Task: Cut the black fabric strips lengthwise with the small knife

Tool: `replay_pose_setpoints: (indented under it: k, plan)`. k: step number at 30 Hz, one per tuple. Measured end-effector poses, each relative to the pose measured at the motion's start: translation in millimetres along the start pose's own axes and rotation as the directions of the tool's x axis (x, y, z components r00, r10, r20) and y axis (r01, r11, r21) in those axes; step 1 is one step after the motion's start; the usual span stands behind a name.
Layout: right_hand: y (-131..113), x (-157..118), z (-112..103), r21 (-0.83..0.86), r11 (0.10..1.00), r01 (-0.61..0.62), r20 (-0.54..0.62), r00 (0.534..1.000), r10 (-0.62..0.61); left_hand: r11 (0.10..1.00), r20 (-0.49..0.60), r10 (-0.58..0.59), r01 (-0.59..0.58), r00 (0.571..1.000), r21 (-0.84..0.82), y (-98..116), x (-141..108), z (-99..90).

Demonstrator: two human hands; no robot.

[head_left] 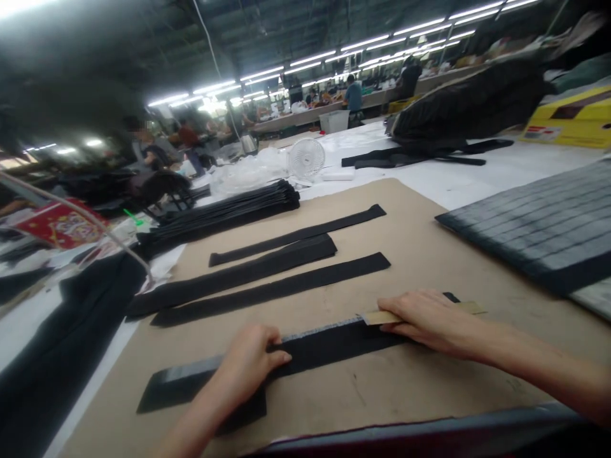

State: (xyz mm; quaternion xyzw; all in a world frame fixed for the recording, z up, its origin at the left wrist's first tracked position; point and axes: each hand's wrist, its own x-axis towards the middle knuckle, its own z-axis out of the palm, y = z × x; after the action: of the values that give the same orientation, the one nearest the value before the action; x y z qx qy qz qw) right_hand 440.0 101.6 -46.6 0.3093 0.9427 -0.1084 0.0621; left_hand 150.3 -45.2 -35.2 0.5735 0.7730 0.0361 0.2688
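A black fabric strip [334, 346] lies across the brown board, with a thin greyish edge along its far side. My left hand [252, 359] pinches the strip near its middle, thumb and fingers together. Over its right part, my right hand [420, 318] holds a flat tan strip [375, 318], which sticks out on both sides of the hand. Beneath my left forearm another dark piece [248, 410] shows in part. Farther back on the board lie several black strips [277, 286], roughly parallel.
The brown board [410, 235] covers the near table. Behind it are a stack of black strips [238, 210] and a white fan [306, 158]. A striped grey panel [534, 222] and a yellow box [573, 121] are at right. People work in the background.
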Motion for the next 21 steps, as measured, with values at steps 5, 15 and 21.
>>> replay_pose_setpoints:
  k: [5, 15, 21]
  plan:
    - [-4.0, -2.4, -6.4, -0.011, 1.0, 0.01, -0.017, 1.0, -0.01, 0.997, 0.01, -0.029, 0.029, 1.0, 0.068, 0.0, 1.7, 0.4]
    - [2.8, -8.5, 5.3, -0.07, 0.997, 0.033, -0.075, 0.996, -0.039, 0.786, -0.188, 0.542, -0.416, 0.819, 0.457, -3.9, -5.9, 21.5]
    - [10.7, -7.8, -16.3, -0.047, 0.999, -0.001, -0.017, 1.0, 0.0, 0.491, 0.078, 0.792, -0.707, 0.606, 0.509, 3.2, 2.1, 39.6]
